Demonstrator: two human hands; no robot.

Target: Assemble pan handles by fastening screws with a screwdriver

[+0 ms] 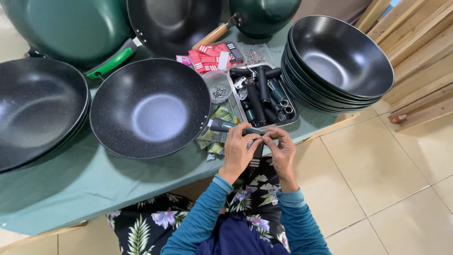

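A dark green pan handle (226,126), fixed to the speckled black wok (150,107), is gripped by the left hand (238,150) right at the worktop (71,184) edge. The right hand (281,152) is pinched at its end. Open tiled floor (391,179) is seen rightward, beside stacked glossy woks (339,61).

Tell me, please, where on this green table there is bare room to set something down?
Free patch: the green table near edge, in front of the centre wok and the left wok stack, left of the left hand. Crowded: the parts tray, red packets and right wok stack; both hands meet on a handle.
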